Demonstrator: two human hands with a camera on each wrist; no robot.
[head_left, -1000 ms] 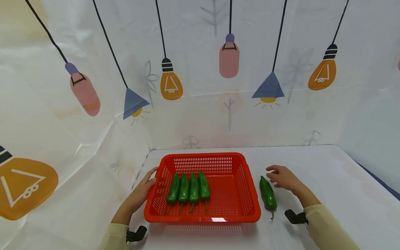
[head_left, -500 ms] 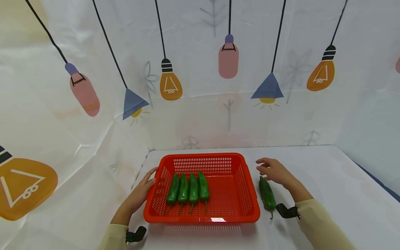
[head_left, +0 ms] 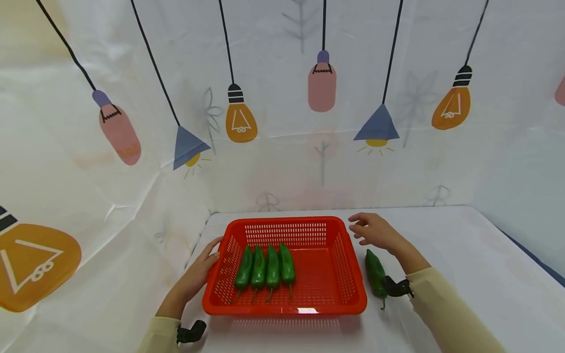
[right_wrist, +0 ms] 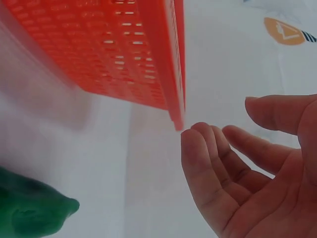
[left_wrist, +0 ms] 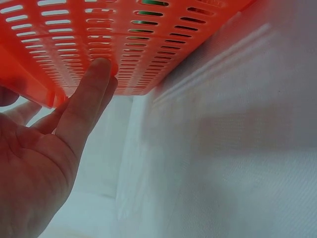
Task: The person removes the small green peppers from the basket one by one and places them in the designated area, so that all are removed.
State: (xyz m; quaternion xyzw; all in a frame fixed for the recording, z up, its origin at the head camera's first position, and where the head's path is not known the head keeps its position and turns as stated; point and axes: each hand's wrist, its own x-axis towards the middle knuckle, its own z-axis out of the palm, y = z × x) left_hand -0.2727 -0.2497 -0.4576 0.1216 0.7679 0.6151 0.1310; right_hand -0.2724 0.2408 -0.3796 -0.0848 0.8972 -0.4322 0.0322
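White table [head_left: 490,264]: left hand [head_left: 198,273] pinches red basket [head_left: 315,267], nine o'clock; right hand [head_left: 374,232], thumb and fingers apart, two; loose green chili [head_left: 374,270], three.

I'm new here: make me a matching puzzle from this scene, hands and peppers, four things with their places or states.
1. left hand
2. right hand
3. four green peppers
4. lone green pepper

A. lying on the white table
B. side by side inside the red basket
C. touching the basket's left side
D. holding nothing

Pairs: 1-C, 2-D, 3-B, 4-A
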